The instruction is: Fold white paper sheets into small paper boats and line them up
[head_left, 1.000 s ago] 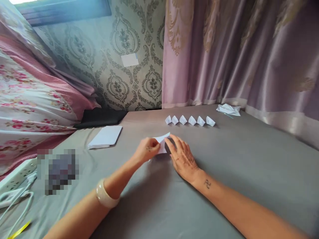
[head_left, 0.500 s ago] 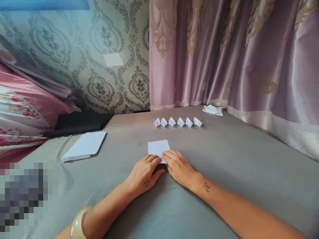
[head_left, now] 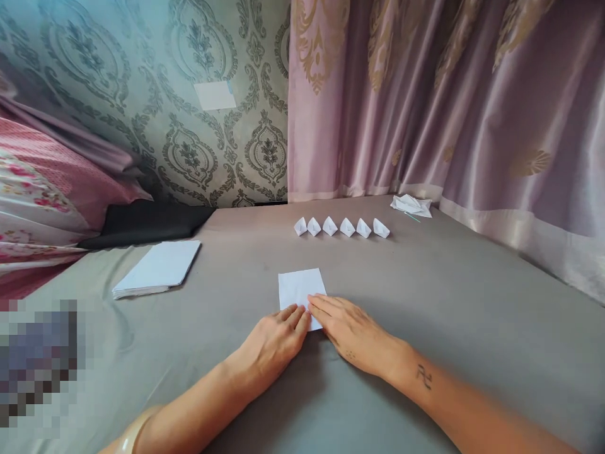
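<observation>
A small square of white paper lies flat on the grey sheet in front of me. My left hand rests on its lower left edge, fingers stretched forward and pressing down. From the other side my right hand lies on the lower right part, its fingers extended flat, with the fingertips close to those of the left. Both palms hide the near corners of the paper. Beyond it stand several folded white paper boats in a row.
To the left sits a stack of white paper, with a black cloth behind it. Crumpled white paper and a thin green stick lie at the far right near the pink curtain. The far left foreground is blurred out.
The view has tilted slightly. My left hand has turned so its thumb no longer shows, and both hands are a little lower in the picture, still on the paper.
</observation>
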`<move>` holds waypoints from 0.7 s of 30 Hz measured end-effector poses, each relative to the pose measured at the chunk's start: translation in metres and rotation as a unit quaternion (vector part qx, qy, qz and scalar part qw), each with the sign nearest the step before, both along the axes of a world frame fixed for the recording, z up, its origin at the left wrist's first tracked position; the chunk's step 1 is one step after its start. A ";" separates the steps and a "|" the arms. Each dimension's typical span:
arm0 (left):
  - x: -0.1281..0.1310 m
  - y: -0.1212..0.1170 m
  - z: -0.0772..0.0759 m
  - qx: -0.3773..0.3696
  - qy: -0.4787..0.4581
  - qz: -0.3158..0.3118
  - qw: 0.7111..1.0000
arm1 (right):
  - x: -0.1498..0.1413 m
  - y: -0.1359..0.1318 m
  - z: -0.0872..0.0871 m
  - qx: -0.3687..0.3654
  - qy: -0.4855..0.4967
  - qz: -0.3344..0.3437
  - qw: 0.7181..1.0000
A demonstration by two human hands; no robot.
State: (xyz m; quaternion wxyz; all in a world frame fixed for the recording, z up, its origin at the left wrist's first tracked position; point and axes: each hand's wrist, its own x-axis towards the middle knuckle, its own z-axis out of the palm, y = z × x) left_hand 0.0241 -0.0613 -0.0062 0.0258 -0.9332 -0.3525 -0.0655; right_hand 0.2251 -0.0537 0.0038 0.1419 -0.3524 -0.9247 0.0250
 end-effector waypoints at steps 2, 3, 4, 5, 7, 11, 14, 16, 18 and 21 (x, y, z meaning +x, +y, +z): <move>0.000 -0.006 0.006 -0.023 -0.012 0.001 1.000 | 0.000 -0.004 0.005 -0.003 -0.002 0.009 1.000; -0.001 -0.007 0.010 -0.039 -0.020 -0.001 0.999 | 0.000 -0.005 0.006 -0.005 -0.003 0.012 1.000; -0.002 -0.007 0.013 -0.055 -0.030 0.000 0.998 | 0.000 -0.006 0.007 -0.010 -0.003 0.014 1.000; -0.003 -0.006 0.017 -0.067 -0.043 0.011 0.997 | 0.000 -0.006 0.007 -0.015 -0.004 0.014 1.000; -0.006 -0.002 0.022 -0.081 -0.065 0.039 0.994 | 0.001 -0.005 0.009 -0.034 -0.004 0.015 0.999; -0.012 0.006 0.021 -0.090 -0.085 0.081 0.989 | 0.005 -0.002 0.014 -0.078 0.011 0.026 0.997; -0.013 0.008 0.017 -0.103 -0.130 0.103 0.981 | 0.008 0.003 0.017 -0.128 0.045 0.011 0.991; -0.012 0.009 0.014 -0.114 -0.173 0.137 0.969 | 0.009 0.009 0.015 -0.166 0.083 -0.018 0.982; -0.010 0.011 0.013 -0.125 -0.211 0.190 0.951 | 0.008 0.015 0.011 -0.196 0.128 -0.062 0.970; -0.007 0.016 0.011 -0.154 -0.245 0.263 0.920 | 0.006 0.023 0.003 -0.236 0.188 -0.126 0.945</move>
